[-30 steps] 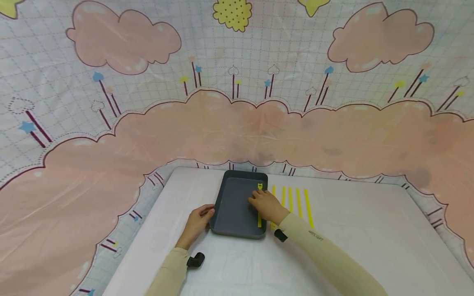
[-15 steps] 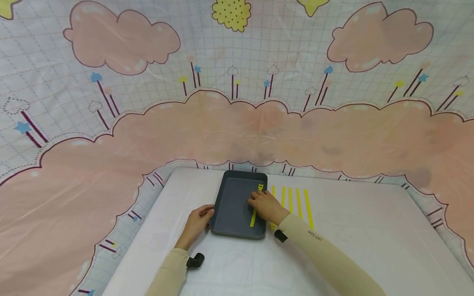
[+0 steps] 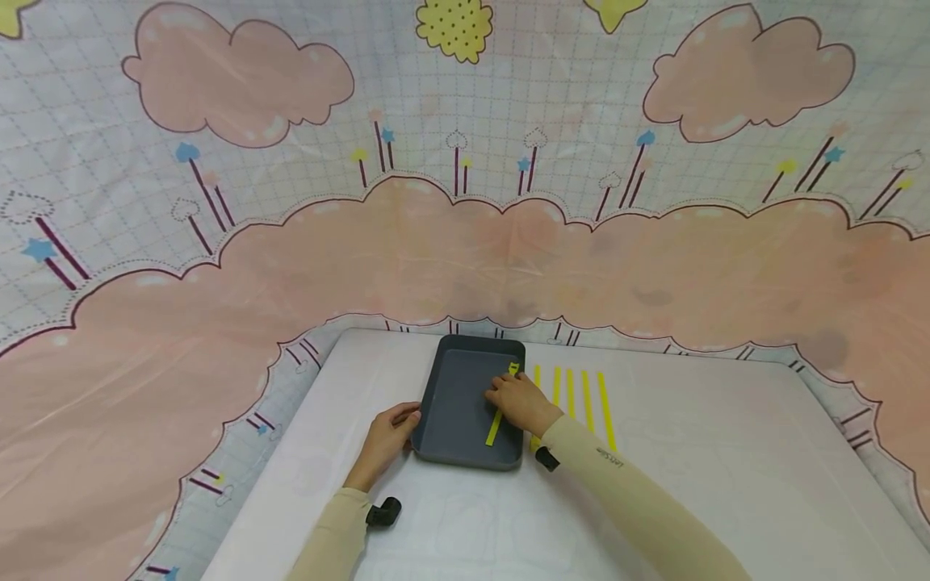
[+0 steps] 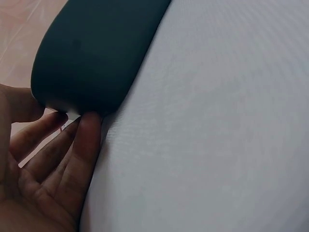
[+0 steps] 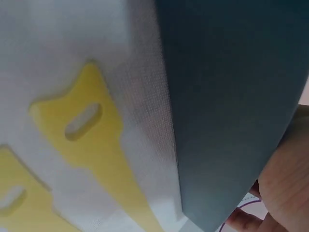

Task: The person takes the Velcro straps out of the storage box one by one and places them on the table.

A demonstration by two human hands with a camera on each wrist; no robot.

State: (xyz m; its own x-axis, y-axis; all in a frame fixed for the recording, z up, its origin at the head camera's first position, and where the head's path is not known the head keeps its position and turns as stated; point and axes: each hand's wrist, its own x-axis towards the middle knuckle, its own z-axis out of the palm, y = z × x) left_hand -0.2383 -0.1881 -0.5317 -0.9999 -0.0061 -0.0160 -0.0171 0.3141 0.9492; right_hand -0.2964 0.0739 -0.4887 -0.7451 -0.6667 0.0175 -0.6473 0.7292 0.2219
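In the head view a dark grey rectangular tray (image 3: 465,448) stands on the white table. My left hand (image 3: 387,440) holds its left edge near the front corner; in the left wrist view the fingers (image 4: 87,137) meet the tray's wall. Inside the tray, along its right side, lies a slanted yellow hook-and-loop cable tie (image 3: 494,428) with a slotted head. My right hand (image 3: 525,402) reaches over the right rim and pinches the tie mid-length, its fingertips hidden behind the hand. More yellow cable ties (image 5: 99,125) lie on the table just outside the right wall.
Several yellow cable ties (image 3: 587,399) lie side by side on the table (image 3: 697,452) right of the tray. A patterned cloth (image 3: 465,258) hangs behind the table's far edge.
The cable tie in the tray has turned from nearly straight to slanted, its near end swinging left and its head slightly right. My left hand and the tray have stayed put.
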